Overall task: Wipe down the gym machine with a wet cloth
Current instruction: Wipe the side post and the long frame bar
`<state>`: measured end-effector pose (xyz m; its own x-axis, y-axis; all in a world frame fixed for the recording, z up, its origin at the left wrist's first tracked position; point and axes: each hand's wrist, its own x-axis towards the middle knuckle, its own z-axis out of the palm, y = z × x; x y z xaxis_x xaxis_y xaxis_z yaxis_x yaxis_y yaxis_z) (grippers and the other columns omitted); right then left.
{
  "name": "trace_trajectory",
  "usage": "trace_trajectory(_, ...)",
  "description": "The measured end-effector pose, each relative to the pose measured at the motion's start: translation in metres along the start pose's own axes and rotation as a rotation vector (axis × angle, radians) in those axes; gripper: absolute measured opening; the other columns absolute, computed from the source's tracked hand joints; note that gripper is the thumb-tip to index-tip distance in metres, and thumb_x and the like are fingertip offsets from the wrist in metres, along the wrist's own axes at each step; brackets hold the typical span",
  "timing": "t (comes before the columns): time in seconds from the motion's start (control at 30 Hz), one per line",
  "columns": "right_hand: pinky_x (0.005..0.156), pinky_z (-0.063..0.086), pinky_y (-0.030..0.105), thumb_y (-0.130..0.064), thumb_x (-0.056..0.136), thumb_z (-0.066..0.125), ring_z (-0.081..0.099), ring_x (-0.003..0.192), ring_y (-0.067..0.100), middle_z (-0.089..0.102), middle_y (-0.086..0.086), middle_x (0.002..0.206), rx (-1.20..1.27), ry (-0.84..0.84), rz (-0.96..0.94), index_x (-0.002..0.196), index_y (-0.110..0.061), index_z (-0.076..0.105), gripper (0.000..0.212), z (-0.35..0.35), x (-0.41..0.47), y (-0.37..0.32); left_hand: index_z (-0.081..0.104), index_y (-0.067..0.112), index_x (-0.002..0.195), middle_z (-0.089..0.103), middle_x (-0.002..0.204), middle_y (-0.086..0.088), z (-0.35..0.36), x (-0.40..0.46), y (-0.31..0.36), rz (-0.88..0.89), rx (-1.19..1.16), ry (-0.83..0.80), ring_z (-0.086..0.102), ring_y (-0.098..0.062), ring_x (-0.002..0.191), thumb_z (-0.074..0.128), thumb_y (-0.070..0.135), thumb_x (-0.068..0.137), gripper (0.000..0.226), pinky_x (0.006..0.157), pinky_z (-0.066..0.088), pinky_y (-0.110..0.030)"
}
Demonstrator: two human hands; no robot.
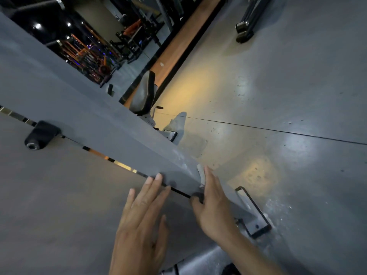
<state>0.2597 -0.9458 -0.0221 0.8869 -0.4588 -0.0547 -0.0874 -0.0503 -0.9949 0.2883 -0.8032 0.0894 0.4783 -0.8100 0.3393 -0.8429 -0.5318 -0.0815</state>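
A long grey beam (111, 116) of the gym machine runs diagonally from upper left to lower right. My right hand (214, 205) lies along the beam's far side with straight fingers, pressing a small white cloth (200, 172) against it; only a strip of cloth shows past the fingers. The thumb rests on the beam's near face. My left hand (143, 225) lies flat on the grey panel (59, 195) beside the beam, its fingertips touching the beam's lower edge. Pale streaks mark the beam just above the cloth.
A black knob (40, 134) sticks out of the panel at the left. A padded seat (144, 94) stands beyond the beam. A metal foot bracket (252, 211) sits by my right wrist on the grey floor (278, 86). Another machine's leg (246, 26) is at top right.
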Motion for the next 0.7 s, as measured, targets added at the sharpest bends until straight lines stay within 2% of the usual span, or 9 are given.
trace_trajectory(0.03, 0.126, 0.020, 0.030, -0.017, 0.102, 0.051, 0.013, 0.156, 0.013, 0.007, -0.006, 0.171, -0.005, -0.009, -0.007, 0.163, -0.024, 0.001, 0.080, -0.001, -0.001, -0.012, 0.056, 0.017, 0.142, 0.041, 0.162, 0.002, 0.000, 0.001, 0.000, -0.010, -0.008, 0.002, 0.037, -0.019, 0.151, 0.048, 0.014, 0.088, 0.055, 0.124, 0.026, -0.045)
trace_trajectory(0.1, 0.126, 0.013, 0.026, -0.016, 0.102, 0.048, 0.004, 0.156, 0.008, -0.001, -0.011, 0.171, 0.006, -0.007, -0.066, 0.163, -0.026, -0.001, 0.079, -0.004, -0.001, -0.035, 0.058, 0.015, 0.140, 0.043, 0.160, 0.002, 0.000, 0.001, 0.001, -0.029, -0.025, 0.016, 0.038, -0.017, 0.150, 0.046, 0.010, 0.084, 0.058, 0.124, 0.026, -0.043)
trace_trajectory(0.2, 0.126, 0.013, 0.025, -0.016, 0.101, 0.048, -0.001, 0.155, -0.001, -0.004, -0.019, 0.169, 0.043, -0.037, -0.158, 0.163, -0.030, -0.003, 0.081, -0.007, -0.002, -0.061, 0.060, 0.014, 0.138, 0.049, 0.156, 0.003, -0.001, 0.002, 0.004, -0.075, -0.048, 0.074, 0.042, -0.016, 0.147, 0.046, -0.003, 0.079, 0.063, 0.123, 0.030, -0.041)
trace_trajectory(0.33, 0.124, 0.027, 0.031, -0.014, 0.099, 0.052, 0.014, 0.155, 0.004, 0.003, -0.016, 0.170, 0.001, -0.014, -0.126, 0.164, -0.030, 0.001, 0.084, -0.006, -0.006, -0.039, 0.065, 0.013, 0.132, 0.056, 0.149, 0.003, -0.002, 0.005, 0.011, -0.100, -0.048, 0.143, 0.048, -0.014, 0.143, 0.048, -0.013, 0.075, 0.066, 0.118, 0.037, -0.043)
trace_trajectory(0.43, 0.117, 0.038, 0.039, -0.017, 0.098, 0.050, 0.033, 0.149, 0.019, 0.024, -0.005, 0.167, -0.004, 0.009, 0.010, 0.163, -0.026, 0.011, 0.077, -0.010, -0.006, -0.022, 0.066, 0.012, 0.129, 0.059, 0.146, 0.003, -0.002, 0.005, 0.013, -0.109, -0.048, 0.188, 0.050, -0.014, 0.141, 0.045, -0.014, 0.076, 0.063, 0.115, 0.041, -0.045)
trace_trajectory(0.5, 0.116, 0.040, 0.044, -0.019, 0.097, 0.051, 0.036, 0.147, 0.022, 0.030, -0.002, 0.164, 0.020, 0.002, 0.011, 0.161, -0.025, 0.016, 0.073, -0.010, -0.006, -0.032, 0.067, 0.012, 0.129, 0.060, 0.145, 0.004, -0.001, 0.005, 0.014, -0.113, -0.051, 0.202, 0.051, -0.014, 0.140, 0.044, -0.015, 0.076, 0.064, 0.115, 0.041, -0.046)
trace_trajectory(0.6, 0.124, 0.029, 0.039, -0.016, 0.096, 0.052, 0.023, 0.153, 0.010, 0.010, -0.014, 0.170, 0.067, 0.002, -0.139, 0.162, -0.033, 0.009, 0.081, -0.009, -0.007, -0.073, 0.066, 0.014, 0.131, 0.060, 0.144, 0.010, -0.001, 0.004, 0.015, -0.152, -0.082, 0.230, 0.052, -0.010, 0.138, 0.044, -0.015, 0.076, 0.065, 0.116, 0.040, -0.042)
trace_trajectory(0.7, 0.125, 0.024, 0.034, -0.016, 0.097, 0.048, 0.007, 0.154, -0.003, 0.004, -0.021, 0.169, 0.114, 0.003, -0.263, 0.163, -0.034, 0.004, 0.081, -0.006, -0.009, -0.095, 0.064, 0.017, 0.134, 0.058, 0.144, 0.019, -0.002, 0.005, 0.017, -0.213, -0.132, 0.261, 0.052, -0.005, 0.136, 0.050, -0.011, 0.080, 0.062, 0.117, 0.038, -0.034)
